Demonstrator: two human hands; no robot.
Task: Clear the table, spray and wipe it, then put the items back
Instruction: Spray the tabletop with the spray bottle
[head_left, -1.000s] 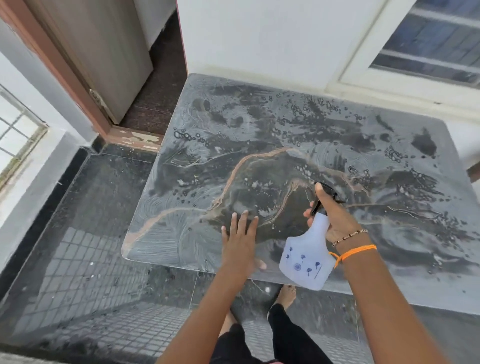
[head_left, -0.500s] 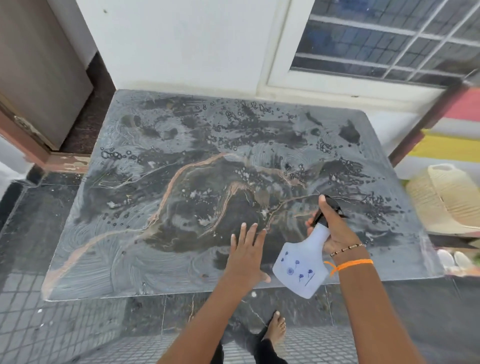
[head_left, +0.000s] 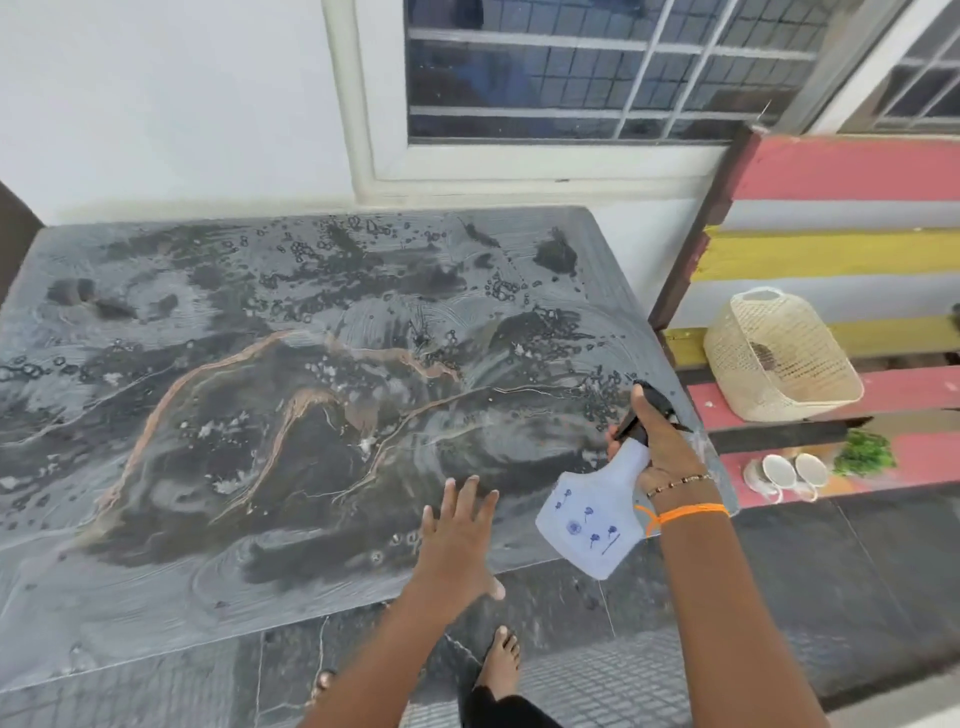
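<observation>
- Right hand is gripping the spray bottle by its neck, above the tabletop's near right corner.
- Left hand is lying flat, fingers spread, at the tabletop's near edge.
- Droplets are dotting the far half.

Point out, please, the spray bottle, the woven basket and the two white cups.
spray bottle (head_left: 589, 525), head view, on its pale body.
woven basket (head_left: 779, 358), head view, on its mesh side.
white cups (head_left: 777, 472), head view, on the left cup.

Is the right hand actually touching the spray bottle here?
Touching. The head view shows the right hand wrapped round the neck of the spray bottle, index finger lying over its black trigger head.
</observation>
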